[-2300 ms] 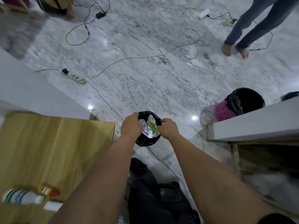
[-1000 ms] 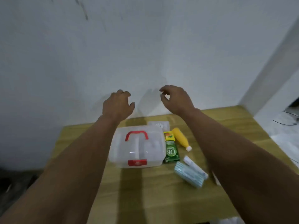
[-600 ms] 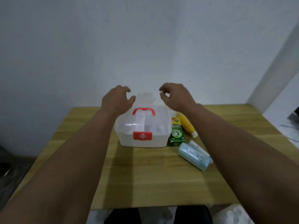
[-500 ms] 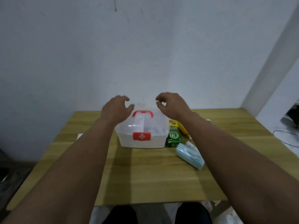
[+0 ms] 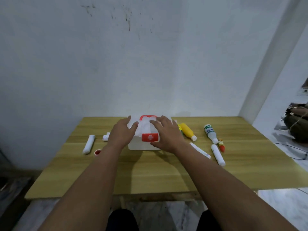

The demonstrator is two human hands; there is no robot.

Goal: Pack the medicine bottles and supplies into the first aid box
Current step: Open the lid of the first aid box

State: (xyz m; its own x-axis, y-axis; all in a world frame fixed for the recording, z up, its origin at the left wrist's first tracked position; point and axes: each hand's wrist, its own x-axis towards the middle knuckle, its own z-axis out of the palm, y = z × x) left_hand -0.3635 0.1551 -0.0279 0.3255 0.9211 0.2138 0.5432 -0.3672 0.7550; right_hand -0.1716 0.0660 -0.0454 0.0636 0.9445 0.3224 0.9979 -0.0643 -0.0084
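The first aid box (image 5: pixel 143 146), translucent white with a red handle and a red cross latch, stands closed at the back middle of the wooden table (image 5: pixel 150 174). My left hand (image 5: pixel 122 134) clasps its left side. My right hand (image 5: pixel 167 135) grips its right side, fingers on the lid, thumb at the front. To the right lie a yellow bottle (image 5: pixel 187 133), a white green-labelled bottle (image 5: pixel 210 133), a small red-tipped bottle (image 5: pixel 221 145), a white roll (image 5: pixel 217 155) and a thin white tube (image 5: pixel 200 150). At the left lie another white roll (image 5: pixel 88 144), a small white item (image 5: pixel 105 136) and a red cap (image 5: pixel 97 152).
A white wall (image 5: pixel 133 64) rises right behind the table. A white pillar stands at the right, with marble floor, a cable and a dark bundle (image 5: pixel 296 124) beyond it. My dark-clothed legs show under the near table edge.
Both hands have dropped from hovering over the box onto its sides and lid. The view has pulled back, so more supplies show on both sides.
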